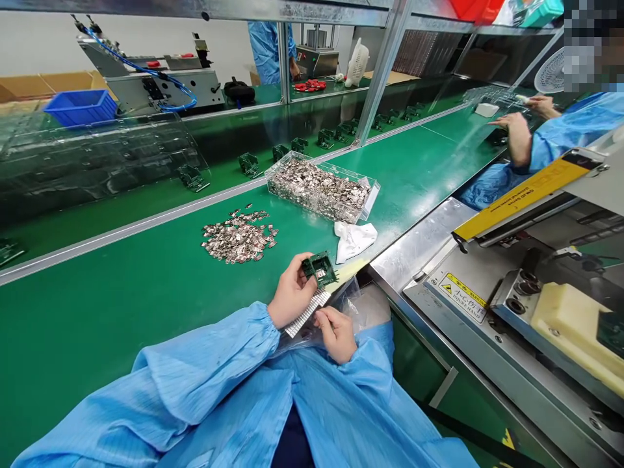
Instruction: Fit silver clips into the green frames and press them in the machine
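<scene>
My left hand (pixel 294 290) is closed around the edge of a green circuit board assembly (pixel 320 268), holding it up at the bench's near edge. Just below lies a sheet of small white labels (pixel 308 313), running under my left hand; whether that hand grips it too is unclear. My right hand (pixel 337 333) is at the lower edge of the sheet, thumb and forefinger pinched together; anything between them is too small to make out. A heap of small metal pieces (pixel 238 238) lies on the bench, and a clear plastic box (pixel 319 188) holds many more.
A white cloth (pixel 354 240) lies beside the box. Several circuit board assemblies (pixel 249 165) line the back ledge. At right stands a machine with a yellow panel (pixel 521 192). Farther along the green bench (pixel 121 292), a co-worker's hands (pixel 517 133) are busy. A blue bin (pixel 82 107) sits back left.
</scene>
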A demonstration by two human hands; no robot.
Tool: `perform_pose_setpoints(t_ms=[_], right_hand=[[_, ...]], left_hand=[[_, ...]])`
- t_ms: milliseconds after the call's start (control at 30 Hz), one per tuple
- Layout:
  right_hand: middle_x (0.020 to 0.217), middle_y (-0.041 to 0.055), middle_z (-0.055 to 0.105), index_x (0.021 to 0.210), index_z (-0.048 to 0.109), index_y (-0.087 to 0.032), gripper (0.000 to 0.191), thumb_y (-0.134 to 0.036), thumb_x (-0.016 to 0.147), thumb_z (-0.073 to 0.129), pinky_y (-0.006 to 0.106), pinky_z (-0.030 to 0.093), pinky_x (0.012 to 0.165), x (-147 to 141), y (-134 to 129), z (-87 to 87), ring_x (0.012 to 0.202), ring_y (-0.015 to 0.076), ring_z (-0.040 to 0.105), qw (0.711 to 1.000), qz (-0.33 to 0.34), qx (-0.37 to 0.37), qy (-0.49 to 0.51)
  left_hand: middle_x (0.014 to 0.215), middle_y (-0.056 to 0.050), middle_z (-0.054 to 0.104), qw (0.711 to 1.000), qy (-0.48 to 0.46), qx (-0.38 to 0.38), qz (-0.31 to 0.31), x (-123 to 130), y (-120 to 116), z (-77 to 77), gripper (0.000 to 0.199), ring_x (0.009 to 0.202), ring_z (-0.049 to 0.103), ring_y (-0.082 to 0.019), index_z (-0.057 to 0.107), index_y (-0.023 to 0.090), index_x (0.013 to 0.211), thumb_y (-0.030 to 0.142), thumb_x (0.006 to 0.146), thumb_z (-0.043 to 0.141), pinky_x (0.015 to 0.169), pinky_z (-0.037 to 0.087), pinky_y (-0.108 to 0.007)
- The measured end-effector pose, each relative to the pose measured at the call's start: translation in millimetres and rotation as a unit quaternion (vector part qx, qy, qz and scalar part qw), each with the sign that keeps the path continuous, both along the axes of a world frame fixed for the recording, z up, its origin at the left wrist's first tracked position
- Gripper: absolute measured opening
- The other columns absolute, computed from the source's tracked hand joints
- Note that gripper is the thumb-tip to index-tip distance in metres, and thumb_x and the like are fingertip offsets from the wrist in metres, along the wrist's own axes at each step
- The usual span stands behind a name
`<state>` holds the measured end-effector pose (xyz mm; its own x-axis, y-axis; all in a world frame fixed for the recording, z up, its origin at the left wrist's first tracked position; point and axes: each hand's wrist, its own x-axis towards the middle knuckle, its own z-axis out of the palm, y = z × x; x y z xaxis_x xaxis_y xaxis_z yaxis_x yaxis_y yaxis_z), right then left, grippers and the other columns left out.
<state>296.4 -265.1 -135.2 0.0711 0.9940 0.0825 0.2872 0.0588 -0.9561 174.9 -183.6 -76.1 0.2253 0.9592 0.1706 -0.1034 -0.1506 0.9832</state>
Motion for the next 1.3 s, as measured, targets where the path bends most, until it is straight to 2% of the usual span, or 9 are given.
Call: perform_pose_setpoints(t_ms=[200, 300, 467, 567, 767, 933, 1033, 1133, 1300], right_hand=[[0.041, -0.0017, 0.056, 0.047, 0.063, -0.021, 0.036, -0.043, 0.076, 0.07, 0.023, 0.032, 0.039, 16.7, -2.0, 2.3, 0.037, 0.0131, 0.048, 0.995, 0.04, -0.054, -0.073], [0.043, -0.0013, 0.059, 0.054, 0.067, -0.021, 0.031, -0.041, 0.078, 0.069, 0.024, 0.034, 0.04, 25.7, -1.0, 26.0, 0.039, 0.0142, 0.051, 0.993, 0.037, -0.054, -0.095], [0.074, 0.0024, 0.073, 0.085, 0.075, -0.023, 0.022, -0.037, 0.088, 0.059, 0.029, 0.049, 0.059, 35.9, 2.2, 78.3, 0.063, 0.019, 0.065, 0.993, 0.032, -0.01, -0.116], [0.081, 0.0029, 0.074, 0.088, 0.075, -0.024, 0.018, -0.033, 0.087, 0.06, 0.032, 0.051, 0.067, 38.4, 5.6, 91.3, 0.073, 0.0214, 0.068, 0.987, 0.03, 0.018, -0.154], [0.077, 0.0035, 0.072, 0.081, 0.073, -0.023, 0.014, -0.034, 0.086, 0.065, 0.033, 0.049, 0.064, 36.4, 9.3, 92.0, 0.068, 0.0216, 0.065, 0.987, -0.029, 0.027, -0.156], [0.089, 0.0046, 0.064, 0.09, 0.068, -0.022, 0.01, -0.025, 0.09, 0.059, 0.033, 0.05, 0.076, 16.8, 19.9, 93.1, 0.084, 0.02, 0.061, 0.987, -0.054, 0.137, -0.066], [0.099, 0.0065, 0.06, 0.087, 0.068, -0.022, 0.006, -0.024, 0.087, 0.063, 0.036, 0.049, 0.083, 2.9, 28.7, 88.5, 0.094, 0.0216, 0.06, 0.973, -0.105, 0.19, -0.079], [0.11, 0.0079, 0.059, 0.086, 0.07, -0.022, 0.007, -0.027, 0.086, 0.065, 0.04, 0.047, 0.089, -6.0, 34.3, 83.4, 0.104, 0.0239, 0.058, 0.964, -0.143, 0.2, -0.105], [0.109, 0.0083, 0.058, 0.079, 0.07, -0.021, 0.009, -0.028, 0.084, 0.066, 0.04, 0.046, 0.091, -11.1, 36.9, 81.4, 0.106, 0.0248, 0.057, 0.962, -0.164, 0.184, -0.115]], left_hand=[[0.097, -0.004, 0.061, 0.999, -0.043, -0.02, 0.009, -0.7, -2.9, 0.8, 0.039, 0.086, 0.062, -0.014, 0.049, 0.018, 0.113, 0.035, 0.082, 0.066, 0.076, 0.056, -0.027], [0.101, -0.005, 0.059, 0.995, -0.086, -0.052, -0.016, -2.0, -6.3, 0.3, 0.044, 0.085, 0.063, -0.015, 0.047, 0.02, 0.115, 0.043, 0.083, 0.065, 0.07, 0.059, -0.028], [0.097, -0.003, 0.057, 0.996, -0.078, -0.038, -0.021, -6.0, -11.3, 0.6, 0.04, 0.079, 0.061, -0.013, 0.047, 0.021, 0.118, 0.042, 0.087, 0.061, 0.07, 0.058, -0.026], [0.091, -0.002, 0.058, 0.998, -0.054, -0.003, -0.017, -8.5, -13.0, 2.4, 0.036, 0.073, 0.059, -0.011, 0.048, 0.02, 0.119, 0.038, 0.089, 0.058, 0.069, 0.054, -0.024], [0.086, -0.001, 0.058, 0.999, -0.035, 0.011, -0.01, -9.6, -14.5, 4.3, 0.034, 0.068, 0.056, -0.011, 0.047, 0.019, 0.12, 0.035, 0.091, 0.055, 0.063, 0.048, -0.022], [0.093, -0.003, 0.061, 0.999, -0.035, 0.017, -0.017, -8.8, -15.1, 5.5, 0.033, 0.074, 0.058, -0.012, 0.047, 0.02, 0.121, 0.033, 0.091, 0.055, 0.066, 0.048, -0.022], [0.096, -0.004, 0.062, 0.999, -0.044, 0.014, -0.022, -9.0, -15.7, 6.3, 0.033, 0.078, 0.061, -0.013, 0.046, 0.02, 0.122, 0.031, 0.091, 0.054, 0.068, 0.05, -0.023], [0.097, -0.005, 0.063, 0.998, -0.047, 0.019, -0.03, -9.8, -17.0, 6.7, 0.033, 0.08, 0.062, -0.013, 0.046, 0.02, 0.121, 0.027, 0.091, 0.055, 0.069, 0.05, -0.023], [0.093, -0.004, 0.066, 0.999, -0.018, 0.027, -0.039, -11.7, -19.0, 5.7, 0.032, 0.076, 0.062, -0.013, 0.045, 0.021, 0.124, 0.025, 0.092, 0.051, 0.066, 0.048, -0.022]])
